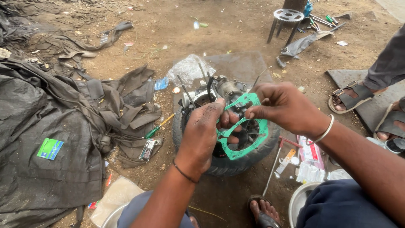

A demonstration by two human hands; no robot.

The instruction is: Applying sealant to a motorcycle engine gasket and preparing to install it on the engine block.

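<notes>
Fingers of both our left hand (201,134) and right hand (282,107) pinched the green gasket (244,143) shut; we judged it needed level alignment over the engine (219,90).

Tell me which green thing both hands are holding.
The green gasket, a thin cut-out sheet held by left hand and right hand. The green-handled screwdriver and green card lie untouched on the ground.

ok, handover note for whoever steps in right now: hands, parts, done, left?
Left hand: pinching the green gasket on its left side.
Right hand: pinching the gasket's top edge.
Gasket is held just above the engine, which sits in a tyre on the ground.
Screwdriver lies left of the tyre; a bar tool lies to its right.
Done: gasket in hand over the engine.
Left: gasket not yet seated.
</notes>
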